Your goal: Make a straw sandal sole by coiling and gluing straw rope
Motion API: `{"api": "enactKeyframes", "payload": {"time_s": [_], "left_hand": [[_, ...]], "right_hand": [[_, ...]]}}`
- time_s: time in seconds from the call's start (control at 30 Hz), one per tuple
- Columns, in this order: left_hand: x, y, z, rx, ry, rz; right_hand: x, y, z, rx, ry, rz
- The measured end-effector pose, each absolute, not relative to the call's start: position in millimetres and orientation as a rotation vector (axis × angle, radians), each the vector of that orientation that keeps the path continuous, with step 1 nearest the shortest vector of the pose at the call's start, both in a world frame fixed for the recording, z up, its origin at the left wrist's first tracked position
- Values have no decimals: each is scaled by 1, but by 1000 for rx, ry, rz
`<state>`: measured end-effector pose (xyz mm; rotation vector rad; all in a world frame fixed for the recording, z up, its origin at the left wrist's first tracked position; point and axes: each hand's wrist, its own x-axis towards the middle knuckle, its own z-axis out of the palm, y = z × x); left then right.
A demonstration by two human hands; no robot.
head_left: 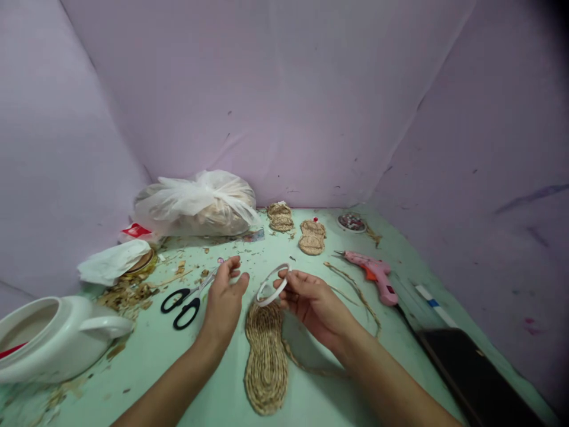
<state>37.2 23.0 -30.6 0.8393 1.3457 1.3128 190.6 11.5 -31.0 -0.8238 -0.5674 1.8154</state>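
My right hand point(311, 302) pinches a thin white ring point(273, 284) between thumb and fingers, tilted above the toe end of a woven straw sole point(267, 362). The sole is coiled from braided cord and lies flat on the green table. A loose length of braided straw cord point(368, 305) curves from its side, passing under my right arm. To the left, my left hand point(226, 296) hovers with thumb and fingers apart, holding nothing I can see. Beside it lie black-handled scissors point(189, 302), their blade tips partly hidden behind the hand.
Behind are two small woven straw pieces point(312, 238), a tied plastic bag point(195, 204) and a dish of beads point(352, 222). A pink glue gun point(373, 273) and black slab point(475, 373) lie right. At left are a white ceramic pot point(66, 338) and straw scraps point(128, 296).
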Motion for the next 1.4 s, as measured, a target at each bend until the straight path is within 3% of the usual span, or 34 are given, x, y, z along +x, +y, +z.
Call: {"api": "enactKeyframes", "payload": {"time_s": [0.13, 0.2, 0.47, 1.0, 1.4], "left_hand": [[32, 17, -23, 1753, 1256, 1115], [31, 15, -22, 1904, 1119, 1024], [31, 20, -23, 1883, 1002, 946], [35, 17, -22, 1888, 1121, 956], [33, 20, -15, 1785, 1096, 999]], "right_hand": [[195, 16, -31, -802, -487, 1865], [196, 17, -30, -794, -451, 1877], [205, 21, -27, -794, -308, 1904], [192, 8, -24, -825, -686, 1771], [215, 26, -31, -767, -522, 1897]]}}
